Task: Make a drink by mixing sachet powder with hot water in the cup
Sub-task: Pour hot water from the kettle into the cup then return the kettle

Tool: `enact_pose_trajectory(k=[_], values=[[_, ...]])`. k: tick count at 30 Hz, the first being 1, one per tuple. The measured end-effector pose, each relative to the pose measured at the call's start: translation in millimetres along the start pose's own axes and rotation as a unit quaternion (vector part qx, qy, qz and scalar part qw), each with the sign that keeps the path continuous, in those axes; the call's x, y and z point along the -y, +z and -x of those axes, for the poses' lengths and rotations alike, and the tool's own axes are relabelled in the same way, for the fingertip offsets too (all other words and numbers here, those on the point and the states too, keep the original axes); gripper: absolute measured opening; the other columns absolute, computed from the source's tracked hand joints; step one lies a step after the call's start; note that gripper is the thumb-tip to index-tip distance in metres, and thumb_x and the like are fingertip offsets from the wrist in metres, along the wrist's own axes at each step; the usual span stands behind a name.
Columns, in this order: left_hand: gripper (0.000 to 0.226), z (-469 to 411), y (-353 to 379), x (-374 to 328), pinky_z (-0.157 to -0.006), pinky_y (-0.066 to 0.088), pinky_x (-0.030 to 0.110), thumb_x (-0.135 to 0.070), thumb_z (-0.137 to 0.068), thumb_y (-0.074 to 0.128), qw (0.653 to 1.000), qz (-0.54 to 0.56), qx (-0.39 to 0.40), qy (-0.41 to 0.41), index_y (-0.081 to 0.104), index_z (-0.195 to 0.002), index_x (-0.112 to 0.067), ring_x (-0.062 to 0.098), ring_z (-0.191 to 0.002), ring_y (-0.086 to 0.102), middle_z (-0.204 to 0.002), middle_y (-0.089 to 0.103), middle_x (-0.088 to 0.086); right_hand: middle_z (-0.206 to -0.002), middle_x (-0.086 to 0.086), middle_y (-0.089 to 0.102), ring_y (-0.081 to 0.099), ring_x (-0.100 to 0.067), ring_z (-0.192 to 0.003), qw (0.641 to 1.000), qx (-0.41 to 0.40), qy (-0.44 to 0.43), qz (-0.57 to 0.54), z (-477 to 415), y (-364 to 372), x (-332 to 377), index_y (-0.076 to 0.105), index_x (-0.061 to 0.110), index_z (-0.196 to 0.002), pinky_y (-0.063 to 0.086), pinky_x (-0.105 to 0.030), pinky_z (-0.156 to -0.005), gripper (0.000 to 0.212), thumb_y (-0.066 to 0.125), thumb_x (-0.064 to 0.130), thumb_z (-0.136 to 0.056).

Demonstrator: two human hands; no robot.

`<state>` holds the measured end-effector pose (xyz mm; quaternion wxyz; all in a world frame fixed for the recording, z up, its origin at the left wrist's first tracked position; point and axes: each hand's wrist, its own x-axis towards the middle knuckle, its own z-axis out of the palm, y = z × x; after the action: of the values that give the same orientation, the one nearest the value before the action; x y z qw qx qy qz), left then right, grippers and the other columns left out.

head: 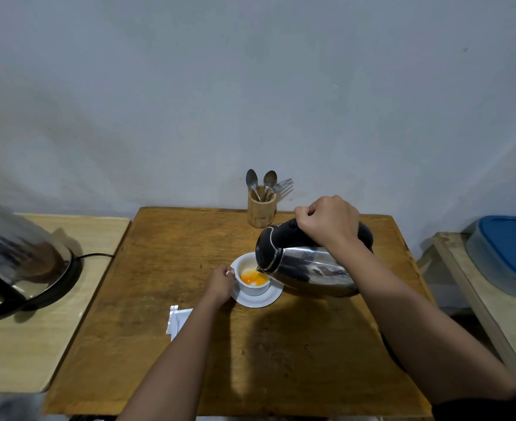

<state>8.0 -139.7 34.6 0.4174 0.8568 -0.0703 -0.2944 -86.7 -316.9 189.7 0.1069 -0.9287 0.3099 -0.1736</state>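
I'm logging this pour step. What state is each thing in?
Kettle: tilted, pouring, held by right hand.
Cup: upright on saucer, holding orange liquid, steadied by left hand.
Sachet: lying flat.
Second kettle: on its base.

A white ceramic cup (252, 276) sits on a white saucer (261, 299) mid-way across a brown wooden table (174, 253). A tilted steel kettle (308, 268) is just right; a wooden cutlery holder (261, 211) behind; a white sachet (178, 320) front-left.
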Motion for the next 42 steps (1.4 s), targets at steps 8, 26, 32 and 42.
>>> enact_pose_trajectory(k=[8,26,32,42], values=[[0.030,-2,-2,2,-0.078,0.038,0.031,-0.017,-0.097,0.038,1.000,0.013,0.016,0.007,0.055,-0.113,0.000,0.022,-0.089,0.048,-0.116,0.060,0.023,-0.042,0.001,0.040,0.040,-0.017,-0.044,1.000,0.001,-0.008,-0.002,-1,3,10,0.058,0.006,-0.050,0.035,-0.025,-0.049,0.041,0.048,0.033,-0.080],[0.015,-5,-5,4,-0.075,0.039,0.030,-0.017,-0.096,0.040,1.000,0.008,0.027,0.012,0.054,-0.091,-0.013,0.022,-0.087,0.049,-0.096,0.056,0.010,-0.043,0.002,0.037,0.034,-0.013,-0.042,1.000,-0.001,-0.005,-0.002,-4,2,16,0.044,0.013,-0.045,0.026,-0.020,-0.045,0.042,0.049,0.031,-0.082],[0.026,-6,-4,5,-0.077,0.041,0.031,-0.018,-0.096,0.040,1.000,0.005,0.025,0.004,0.058,-0.111,-0.005,0.023,-0.091,0.051,-0.114,0.061,0.019,-0.043,0.001,0.035,0.033,-0.014,-0.042,1.000,-0.008,0.005,0.000,-4,0,15,0.038,0.014,-0.043,0.024,-0.021,-0.046,0.043,0.048,0.030,-0.082],[0.024,-9,-4,7,-0.079,0.041,0.033,-0.018,-0.095,0.042,0.999,0.021,0.024,-0.006,0.057,-0.107,-0.004,0.023,-0.090,0.050,-0.117,0.060,0.023,-0.042,0.001,0.035,0.033,-0.016,-0.041,1.000,-0.007,0.025,0.016,1,-2,3,0.040,0.012,-0.043,0.026,-0.021,-0.046,0.043,0.048,0.031,-0.081]])
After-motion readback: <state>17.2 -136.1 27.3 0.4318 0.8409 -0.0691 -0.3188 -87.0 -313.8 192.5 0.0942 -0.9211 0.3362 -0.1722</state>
